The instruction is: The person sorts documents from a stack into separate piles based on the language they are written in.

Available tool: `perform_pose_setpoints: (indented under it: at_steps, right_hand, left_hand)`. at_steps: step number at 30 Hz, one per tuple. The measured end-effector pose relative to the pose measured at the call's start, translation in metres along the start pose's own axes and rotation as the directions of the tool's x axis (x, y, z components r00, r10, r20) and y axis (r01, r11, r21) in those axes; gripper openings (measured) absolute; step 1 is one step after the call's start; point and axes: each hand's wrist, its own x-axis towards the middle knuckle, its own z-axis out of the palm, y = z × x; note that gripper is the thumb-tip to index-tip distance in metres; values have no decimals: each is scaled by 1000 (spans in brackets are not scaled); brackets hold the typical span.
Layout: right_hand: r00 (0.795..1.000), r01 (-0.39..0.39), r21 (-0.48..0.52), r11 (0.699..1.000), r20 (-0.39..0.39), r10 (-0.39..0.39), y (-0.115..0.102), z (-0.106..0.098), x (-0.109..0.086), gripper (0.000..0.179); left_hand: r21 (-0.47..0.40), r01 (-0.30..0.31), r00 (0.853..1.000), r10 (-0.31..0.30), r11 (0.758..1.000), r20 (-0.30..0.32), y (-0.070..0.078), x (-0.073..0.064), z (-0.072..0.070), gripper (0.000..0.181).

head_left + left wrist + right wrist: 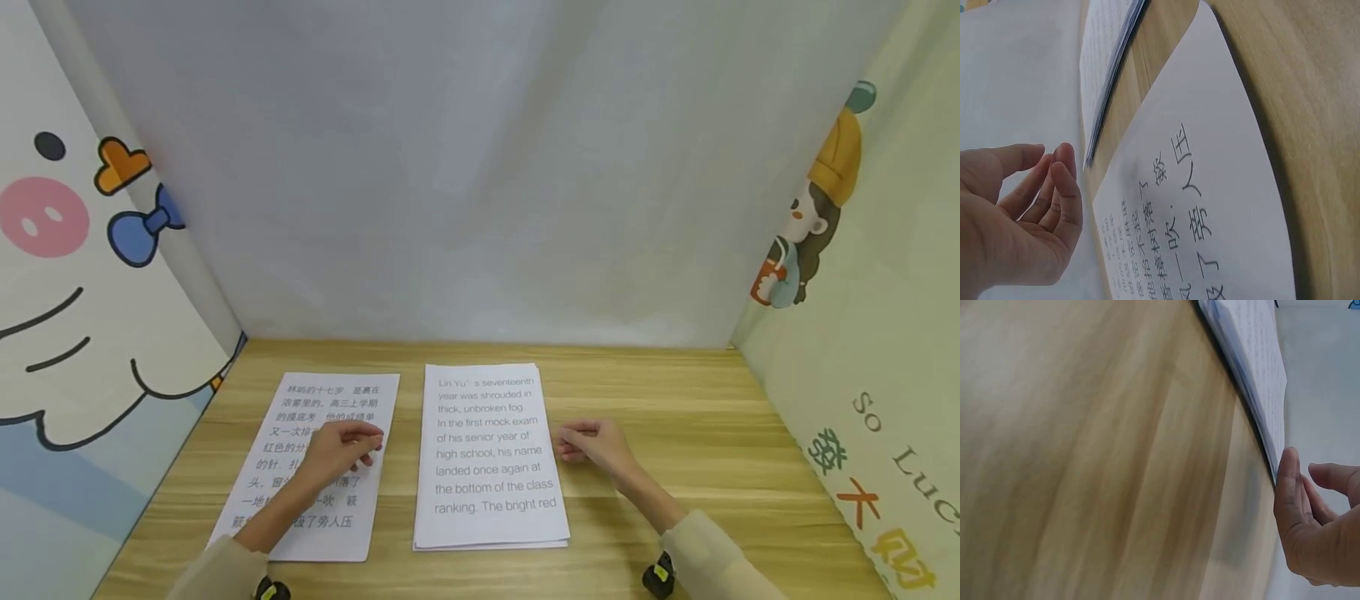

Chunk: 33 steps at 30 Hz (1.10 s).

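Observation:
A white sheet with large Chinese print (330, 546) lies on the left of the wooden table. Over its right half hovers my left hand (337, 452), fingers loosely bent and thumb apart from the fingertips, holding nothing. To the right lies a stack of white sheets (491, 467), its top page printed in English. Close by the stack's right edge is my right hand (600, 446), its fingertips pointing at the paper. In the right wrist view a gap shows between thumb and fingers of this right hand (1316, 525), with nothing in it.
The wood-grain table (660, 400) reaches back to a pale grey curtain (480, 183). Cartoon-printed panels stand at both sides, a pig figure (67, 275) on the left and a child figure (806, 217) on the right. Bare wood shows right of the stack.

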Motion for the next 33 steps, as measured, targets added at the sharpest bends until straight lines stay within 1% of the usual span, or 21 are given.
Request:
perform_pose_setpoints:
  at_steps: [2,5,9,13,17,19,26,33]
  right_hand:
    - [1000,-10,15,1000,-2,10,1,-4,-2,30]
    - [1000,-26,13,1000,-4,26,5,-7,-3,29]
    - [999,-52,11,999,3,52,11,-6,-5,28]
    - [998,-61,19,998,17,61,16,-3,-7,29]
    - [998,-62,29,998,14,62,17,0,-7,29]
    - [998,-60,28,998,26,59,18,0,-7,30]
    - [996,-35,10,999,77,34,19,3,-8,32]
    - [997,-38,4,999,70,38,20,7,-7,33]
  left_hand:
    - [-14,-1,1000,1,1000,17,2,1,8,22]
    - [-31,14,999,-13,999,34,3,2,20,21]
    - [-37,28,998,-26,999,57,5,1,34,21]
    - [-48,38,997,-34,998,76,8,1,44,26]
    - [-63,62,995,-56,996,88,8,2,49,30]
    - [-63,71,993,-64,996,97,8,2,51,32]
    - [-66,64,992,-56,996,115,7,2,56,34]
    - [-77,80,989,-69,994,129,9,1,58,35]
